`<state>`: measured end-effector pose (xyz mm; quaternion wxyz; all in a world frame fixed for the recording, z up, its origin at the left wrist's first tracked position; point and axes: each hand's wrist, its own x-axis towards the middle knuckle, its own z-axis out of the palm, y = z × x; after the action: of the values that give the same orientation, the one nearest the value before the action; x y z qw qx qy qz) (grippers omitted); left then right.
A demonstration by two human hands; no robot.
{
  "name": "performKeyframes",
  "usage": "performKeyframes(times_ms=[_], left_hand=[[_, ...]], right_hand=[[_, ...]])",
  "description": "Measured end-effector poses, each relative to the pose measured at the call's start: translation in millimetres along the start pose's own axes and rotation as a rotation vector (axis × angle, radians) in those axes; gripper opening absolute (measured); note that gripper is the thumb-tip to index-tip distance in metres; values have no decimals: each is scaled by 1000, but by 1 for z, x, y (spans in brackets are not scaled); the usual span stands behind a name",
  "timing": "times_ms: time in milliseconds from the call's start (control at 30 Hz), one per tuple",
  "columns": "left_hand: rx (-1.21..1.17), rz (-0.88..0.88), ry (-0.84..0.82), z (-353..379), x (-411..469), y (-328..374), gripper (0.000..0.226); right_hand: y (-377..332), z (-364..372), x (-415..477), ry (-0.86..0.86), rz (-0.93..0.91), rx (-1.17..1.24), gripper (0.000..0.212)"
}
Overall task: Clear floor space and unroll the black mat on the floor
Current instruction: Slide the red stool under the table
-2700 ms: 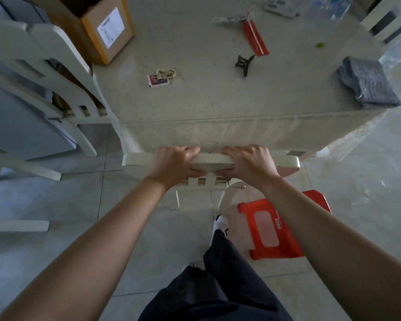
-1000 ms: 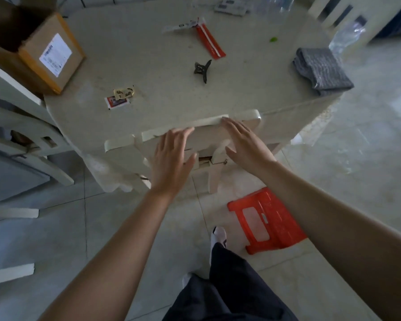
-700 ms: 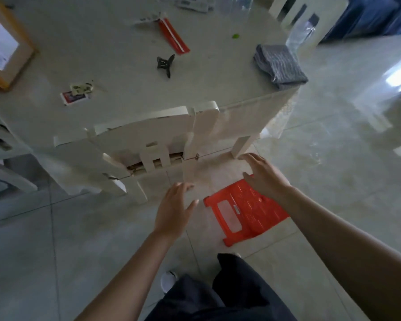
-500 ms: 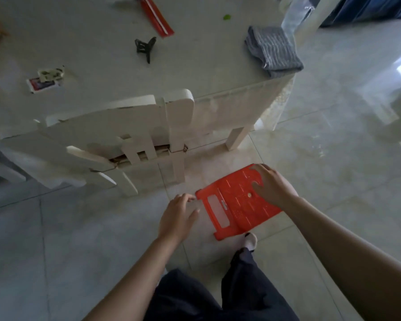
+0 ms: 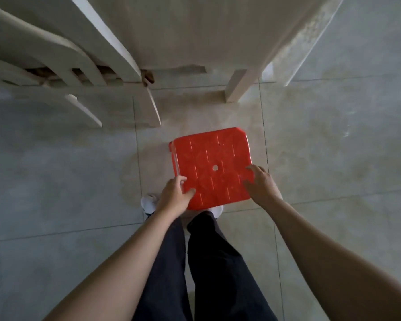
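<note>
A red plastic stool (image 5: 212,158) is upright just in front of my feet, its square slotted seat with a small centre hole facing me. My left hand (image 5: 174,196) grips its near-left corner, thumb on the seat and fingers over the edge. My right hand (image 5: 262,186) clasps the right edge with bent fingers. Whether the stool's legs touch the tiles is hidden under the seat. No black mat is in view.
A white chair (image 5: 83,66) stands pushed against the pale table (image 5: 195,31) at the upper left, its legs reaching the floor close to the stool. A white table leg (image 5: 237,85) stands just beyond the stool. Grey floor tiles (image 5: 333,147) spread to the right and left.
My hands left the chair back and dropped to the red stool, which lay on its side. It now sits seat-up with both hands on it, and my view has tipped down.
</note>
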<state>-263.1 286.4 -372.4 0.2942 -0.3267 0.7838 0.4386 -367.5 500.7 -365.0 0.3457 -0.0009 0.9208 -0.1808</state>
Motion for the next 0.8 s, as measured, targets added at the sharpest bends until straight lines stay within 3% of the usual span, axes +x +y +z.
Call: performKeyframes(times_ms=[200, 500, 800], left_hand=[[-17, -228, 41, 59, 51, -18, 66], [-292, -491, 58, 109, 99, -41, 104], [-316, -402, 82, 103, 118, -21, 99]], right_hand=[[66, 47, 44, -22, 115, 143, 57], [113, 100, 76, -64, 231, 368, 88], [113, 93, 105, 24, 189, 403, 99]])
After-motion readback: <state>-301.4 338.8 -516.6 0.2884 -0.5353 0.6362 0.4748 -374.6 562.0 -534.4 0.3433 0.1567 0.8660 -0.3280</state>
